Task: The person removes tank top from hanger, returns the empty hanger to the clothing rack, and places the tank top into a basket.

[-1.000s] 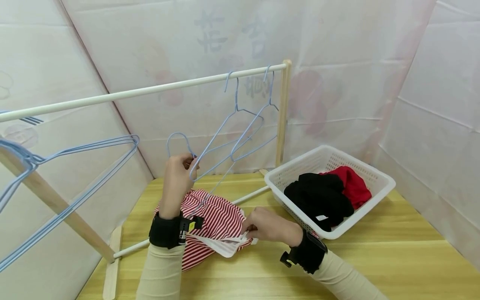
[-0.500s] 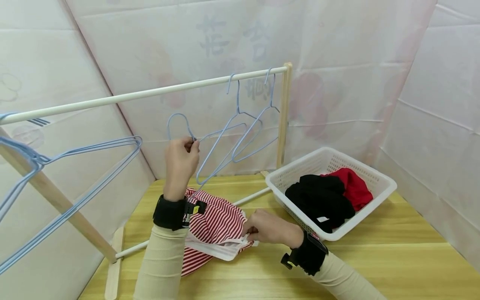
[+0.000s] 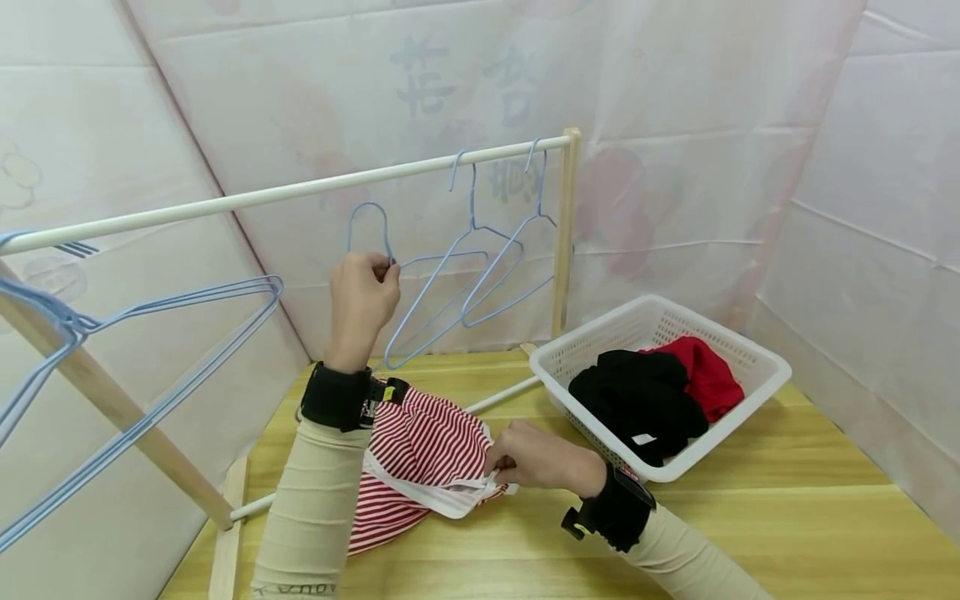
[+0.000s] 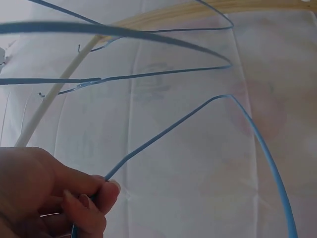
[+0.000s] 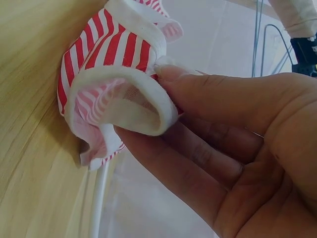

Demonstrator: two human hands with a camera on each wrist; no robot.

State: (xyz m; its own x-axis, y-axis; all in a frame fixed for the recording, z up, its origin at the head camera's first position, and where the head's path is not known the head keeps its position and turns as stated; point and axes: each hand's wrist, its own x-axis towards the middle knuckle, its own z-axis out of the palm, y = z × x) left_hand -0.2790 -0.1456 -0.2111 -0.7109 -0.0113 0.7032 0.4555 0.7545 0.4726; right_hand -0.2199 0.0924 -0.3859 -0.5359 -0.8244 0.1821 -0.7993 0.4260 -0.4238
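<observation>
My left hand (image 3: 363,304) pinches a blue wire hanger (image 3: 367,204) just under its hook, raised above the table and below the rail. In the left wrist view, the hanger's arm (image 4: 168,129) slopes up from my fingertips, then bends down out of frame. Part of its lower wire is hidden behind my left wrist in the head view. A red-and-white striped garment (image 3: 442,433) lies bunched on the table. My right hand (image 3: 536,454) pinches its white-trimmed edge between thumb and fingers. In the right wrist view, a white-bound opening (image 5: 168,106) of the garment gapes beside those fingertips.
A white rail (image 3: 300,190) on wooden posts (image 3: 566,242) spans the back. Two blue hangers (image 3: 431,287) hang near its right end, several more (image 3: 187,287) at the left. A white basket (image 3: 757,358) at right holds black (image 3: 637,400) and red (image 3: 697,379) clothes.
My left hand has risen with the hanger, lifting its hook closer to the rail and its lower wire up from the striped garment. My right hand stays in place.
</observation>
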